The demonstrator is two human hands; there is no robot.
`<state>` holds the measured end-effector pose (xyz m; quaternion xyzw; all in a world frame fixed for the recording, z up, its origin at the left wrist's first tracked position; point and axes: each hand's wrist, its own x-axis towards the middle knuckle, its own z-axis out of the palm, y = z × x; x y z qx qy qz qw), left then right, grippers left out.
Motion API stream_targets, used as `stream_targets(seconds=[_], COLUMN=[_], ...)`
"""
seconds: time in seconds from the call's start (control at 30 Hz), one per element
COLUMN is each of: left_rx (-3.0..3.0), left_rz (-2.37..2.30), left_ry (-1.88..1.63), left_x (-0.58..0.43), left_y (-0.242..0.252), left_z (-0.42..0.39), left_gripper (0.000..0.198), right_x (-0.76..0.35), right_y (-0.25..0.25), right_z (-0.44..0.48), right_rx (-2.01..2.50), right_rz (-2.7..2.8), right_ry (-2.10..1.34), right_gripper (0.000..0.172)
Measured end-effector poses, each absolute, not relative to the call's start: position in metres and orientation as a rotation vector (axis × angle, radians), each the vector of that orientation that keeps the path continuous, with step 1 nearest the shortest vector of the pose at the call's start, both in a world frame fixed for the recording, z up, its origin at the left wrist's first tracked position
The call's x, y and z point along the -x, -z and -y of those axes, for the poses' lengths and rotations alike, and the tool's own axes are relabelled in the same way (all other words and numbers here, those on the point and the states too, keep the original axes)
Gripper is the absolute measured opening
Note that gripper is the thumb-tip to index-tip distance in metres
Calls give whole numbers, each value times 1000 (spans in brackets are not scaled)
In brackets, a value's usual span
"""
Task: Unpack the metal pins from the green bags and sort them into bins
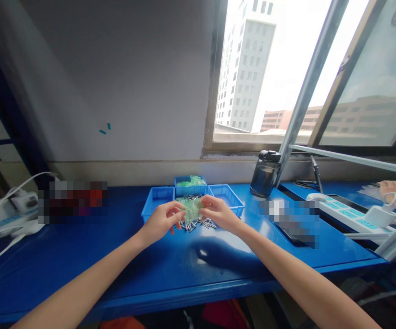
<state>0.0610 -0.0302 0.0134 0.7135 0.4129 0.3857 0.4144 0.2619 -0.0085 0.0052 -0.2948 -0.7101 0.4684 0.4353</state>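
Both my hands meet over the blue table (81, 256), pinching one pale green translucent piece (193, 209) between them. My left hand (162, 221) grips its left edge with closed fingers, and my right hand (220, 213) grips its right edge the same way. Under the piece lies a loose heap of several small silver metal pins (198, 224) on the table. Right behind my hands stand three blue plastic trays: a left one (155, 201), a right one (228, 196), and a back one (191, 186) holding more green pieces.
A dark lidded jar (265, 173) stands by the window sill at the right. A white power strip (349, 212) with a plugged charger lies further right, near another person's hand (395, 192). White cables and adapters (9, 205) crowd the left end of the table.
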Motion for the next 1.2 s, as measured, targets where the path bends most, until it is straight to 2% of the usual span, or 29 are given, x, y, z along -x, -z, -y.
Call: stream_targets(seconds=[0.23, 0.4, 0.5, 0.57, 0.73, 1.03, 1.2], left_rx=[-1815, -1752, -1815, -1839, -1888, -1975, -1941], left_rz=[-1060, -1027, -1071, -1110, -1140, -1171, -1000], left_ry=[-1084, -1171, -1138, -1122, -1079, -982, -1070], left_x=[-60, -60, -58, -57, -56, -57, -59], left_y=[-12, -11, -13, -14, -14, -17, -10], left_z=[28, 27, 27, 27, 27, 31, 29], left_gripper=[27, 37, 25, 25, 30, 28, 25], right_x=[-261, -263, -264, -264, -264, -263, -261], right_y=[-4, -2, -2, -3, -5, -7, -2], right_z=[9, 11, 10, 9, 9, 14, 10], right_rx=[797, 787, 768, 783, 866, 915, 906], right_rz=[1761, 1876, 1912, 1913, 1885, 1953, 1855], right_ry=[-1095, -1034, -1030, -1002, -967, -808, -903], right_gripper=[31, 16, 24, 29, 21, 30, 26])
